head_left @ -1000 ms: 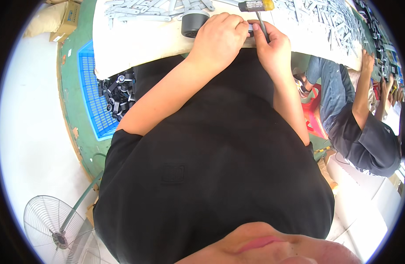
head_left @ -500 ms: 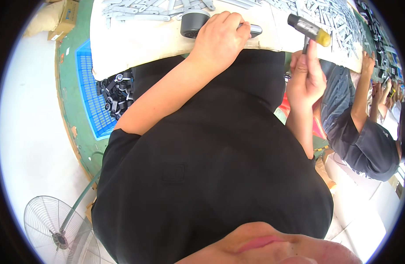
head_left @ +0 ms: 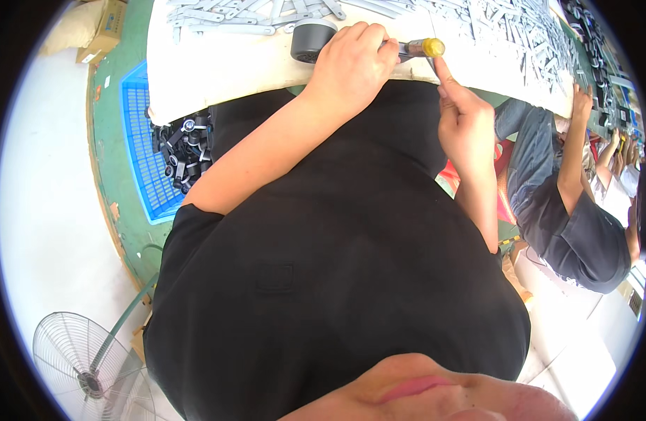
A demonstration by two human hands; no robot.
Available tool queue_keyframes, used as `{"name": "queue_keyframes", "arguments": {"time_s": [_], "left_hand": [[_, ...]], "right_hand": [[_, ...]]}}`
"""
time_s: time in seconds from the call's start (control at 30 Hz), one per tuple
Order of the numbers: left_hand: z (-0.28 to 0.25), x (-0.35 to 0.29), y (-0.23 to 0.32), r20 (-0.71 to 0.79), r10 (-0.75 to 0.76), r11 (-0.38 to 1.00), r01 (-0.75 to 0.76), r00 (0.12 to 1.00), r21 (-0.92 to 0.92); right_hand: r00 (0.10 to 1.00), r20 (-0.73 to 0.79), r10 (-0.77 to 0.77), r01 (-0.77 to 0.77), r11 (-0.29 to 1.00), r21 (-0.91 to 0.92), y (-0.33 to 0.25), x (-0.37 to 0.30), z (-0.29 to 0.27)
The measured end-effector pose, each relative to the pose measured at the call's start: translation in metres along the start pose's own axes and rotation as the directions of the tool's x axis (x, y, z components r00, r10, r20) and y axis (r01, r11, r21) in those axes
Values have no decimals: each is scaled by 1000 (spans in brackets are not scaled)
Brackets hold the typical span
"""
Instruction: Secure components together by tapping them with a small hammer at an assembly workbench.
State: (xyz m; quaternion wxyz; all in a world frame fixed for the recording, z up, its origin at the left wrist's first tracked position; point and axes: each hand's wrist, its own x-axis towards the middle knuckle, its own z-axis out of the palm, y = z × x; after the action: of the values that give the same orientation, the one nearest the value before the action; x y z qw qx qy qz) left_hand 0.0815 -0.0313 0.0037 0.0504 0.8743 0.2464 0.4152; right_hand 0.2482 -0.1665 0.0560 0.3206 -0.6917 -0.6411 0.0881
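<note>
My left hand (head_left: 354, 67) is closed over the handle of a black part with a round, drum-shaped head (head_left: 312, 40). That part lies on the worktable near its front edge, and the fingers hide most of its handle. My right hand (head_left: 469, 126) is wrapped round the handle of a small mallet with a yellow-tipped head (head_left: 433, 48), the index finger stretched along it. The mallet's head is at the handle end of the black part, just right of my left fingers; whether they touch I cannot tell.
Many grey flat strips (head_left: 225, 15) lie along the back of the worktable (head_left: 218, 63), with a larger pile (head_left: 519, 35) at right. A blue crate (head_left: 142, 140) of black parts stands lower left. A fan (head_left: 88, 372) is at left; another person (head_left: 575, 224) works at right.
My right hand has swung the mallet down and left, from beside the table's edge to the end of the black part. My left hand has stayed in place.
</note>
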Motion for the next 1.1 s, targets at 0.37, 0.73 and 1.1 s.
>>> {"name": "queue_keyframes", "arguments": {"time_s": [0.37,0.73,1.1], "left_hand": [[-24,-5,13,173,277,961,-272,945,-54],[-69,-9,-56,155,20,989,3,988,-149],[-46,-4,-43,122,-204,883,236,971,-405]], "right_hand": [[935,-346,80,127,835,535,19,-21,12],[980,-194,42,74,831,552,10,-16,24],[933,-294,-210,314,873,373,-31,19,-5]]}}
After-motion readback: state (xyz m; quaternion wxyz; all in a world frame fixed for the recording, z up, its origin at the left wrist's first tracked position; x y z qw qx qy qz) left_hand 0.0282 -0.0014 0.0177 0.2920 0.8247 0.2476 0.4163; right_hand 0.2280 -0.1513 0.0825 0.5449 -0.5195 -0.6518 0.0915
